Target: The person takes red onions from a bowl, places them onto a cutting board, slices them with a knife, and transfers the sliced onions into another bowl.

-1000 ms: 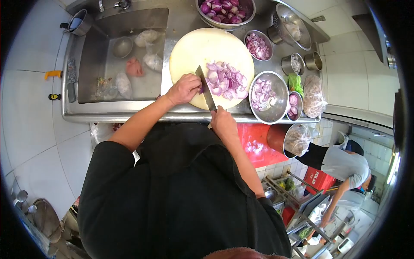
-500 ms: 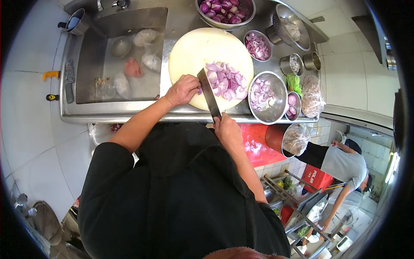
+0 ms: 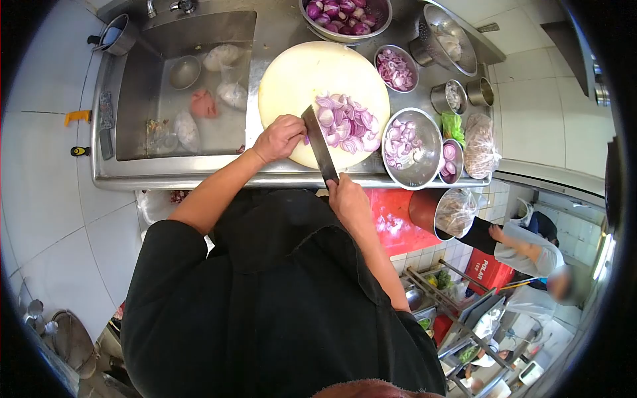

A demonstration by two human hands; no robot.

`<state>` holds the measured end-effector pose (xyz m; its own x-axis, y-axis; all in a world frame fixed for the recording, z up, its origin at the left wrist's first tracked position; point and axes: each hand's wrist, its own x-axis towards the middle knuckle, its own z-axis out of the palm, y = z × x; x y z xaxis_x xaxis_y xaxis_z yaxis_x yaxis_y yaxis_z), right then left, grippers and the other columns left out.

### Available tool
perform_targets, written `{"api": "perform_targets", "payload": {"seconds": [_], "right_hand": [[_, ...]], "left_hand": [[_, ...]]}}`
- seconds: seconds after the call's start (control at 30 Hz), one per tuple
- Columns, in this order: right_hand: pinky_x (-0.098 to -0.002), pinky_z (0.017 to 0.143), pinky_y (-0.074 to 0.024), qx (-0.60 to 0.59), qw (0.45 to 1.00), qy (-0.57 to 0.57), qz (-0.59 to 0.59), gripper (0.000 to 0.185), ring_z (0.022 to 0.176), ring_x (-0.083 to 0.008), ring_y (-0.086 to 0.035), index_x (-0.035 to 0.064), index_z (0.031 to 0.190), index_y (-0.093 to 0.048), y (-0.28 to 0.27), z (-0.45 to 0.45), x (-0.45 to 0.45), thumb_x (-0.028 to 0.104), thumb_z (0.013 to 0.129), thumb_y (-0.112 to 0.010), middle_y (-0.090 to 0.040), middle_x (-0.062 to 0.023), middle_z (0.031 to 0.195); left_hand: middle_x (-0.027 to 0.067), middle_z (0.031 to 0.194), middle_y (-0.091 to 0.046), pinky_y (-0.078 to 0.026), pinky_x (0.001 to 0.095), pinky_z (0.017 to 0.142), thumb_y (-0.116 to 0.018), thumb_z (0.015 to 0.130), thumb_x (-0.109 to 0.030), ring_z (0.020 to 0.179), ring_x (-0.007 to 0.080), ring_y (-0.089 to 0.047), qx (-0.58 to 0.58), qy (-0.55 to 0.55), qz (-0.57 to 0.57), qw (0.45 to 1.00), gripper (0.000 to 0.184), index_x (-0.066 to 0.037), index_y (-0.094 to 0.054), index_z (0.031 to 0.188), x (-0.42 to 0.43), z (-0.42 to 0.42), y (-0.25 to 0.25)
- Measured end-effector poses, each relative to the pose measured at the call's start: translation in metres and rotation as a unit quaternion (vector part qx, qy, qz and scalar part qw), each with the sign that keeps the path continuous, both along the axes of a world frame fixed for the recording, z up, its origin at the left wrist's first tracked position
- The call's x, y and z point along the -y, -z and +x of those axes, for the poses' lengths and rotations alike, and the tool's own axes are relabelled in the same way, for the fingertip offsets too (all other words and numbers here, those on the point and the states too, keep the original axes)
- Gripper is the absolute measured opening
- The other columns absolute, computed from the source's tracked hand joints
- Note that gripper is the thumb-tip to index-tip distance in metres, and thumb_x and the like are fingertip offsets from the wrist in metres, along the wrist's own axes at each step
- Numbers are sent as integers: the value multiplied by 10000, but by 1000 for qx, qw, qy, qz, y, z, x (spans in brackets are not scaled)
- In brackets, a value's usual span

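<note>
A round cream chopping board [image 3: 285, 76] lies on the steel counter beside the sink. My right hand [image 3: 348, 198] grips the handle of a cleaver [image 3: 320, 146], its blade angled across the board's front half. Left of the blade, my left hand [image 3: 281, 137] is curled with its knuckles close to the steel. Under its fingers a bit of purple onion [image 3: 306, 140] shows; most of that piece is hidden. A heap of sliced red onion [image 3: 348, 123] lies right of the blade.
A steel bowl [image 3: 430, 169] of onion slices stands right of the board. Behind it are a smaller bowl [image 3: 415, 83] of slices and a colander [image 3: 318, 32] of peeled onions. The sink [image 3: 142, 86] at left holds several bags. A co-worker [image 3: 531, 252] stands at far right.
My hands and the cleaver have hardly moved. The co-worker at right has turned and drawn an arm in that was reaching down.
</note>
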<state>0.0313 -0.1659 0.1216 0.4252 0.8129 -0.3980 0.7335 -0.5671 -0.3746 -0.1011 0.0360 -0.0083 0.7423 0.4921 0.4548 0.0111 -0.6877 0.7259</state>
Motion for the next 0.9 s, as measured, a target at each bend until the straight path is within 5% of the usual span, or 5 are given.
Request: {"api": "perform_targets", "payload": {"seconds": [0.3,0.5,0.67,0.77,0.9], "right_hand": [[-586,776,-558,-3,1000,-9,11,326,854,-501,-702,-47,1014,-620,47,-1,-24,278,1002,-602,-703,-322,861],[-583,874,-519,-26,998,48,18,365,959,-513,-684,-40,1106,-641,19,24,-43,306,1020,-561,-706,-331,941],[-588,826,-524,-26,998,2,51,335,908,-514,-681,-23,1044,-626,11,21,-35,307,1023,-568,-701,-319,886],[-589,803,-541,-34,999,-25,4,315,872,-501,-696,-16,1047,-610,34,4,-33,296,1014,-582,-706,-312,889],[-590,837,-533,-48,998,-28,2,320,922,-502,-693,-25,1074,-606,41,0,-31,288,1016,-574,-710,-317,931]], "left_hand": [[131,995,-673,-502,417,911,-700,826,-13,986,319,-653,3,-6,-3,1000,113,-18,-690,938,1,3,-1],[120,1008,-687,-500,418,909,-712,839,-42,992,321,-655,25,-55,13,998,121,-33,-710,959,-6,12,-14],[109,998,-705,-471,409,913,-732,831,-81,995,306,-648,40,-154,27,987,151,-54,-727,980,-24,35,-98],[112,1020,-712,-494,464,884,-736,827,-164,1034,320,-662,-159,-68,25,985,180,-73,-735,982,-26,64,-100],[165,1107,-689,-537,479,901,-713,825,-132,1055,353,-669,-402,10,61,914,228,-66,-727,1043,-16,101,-70]]}}
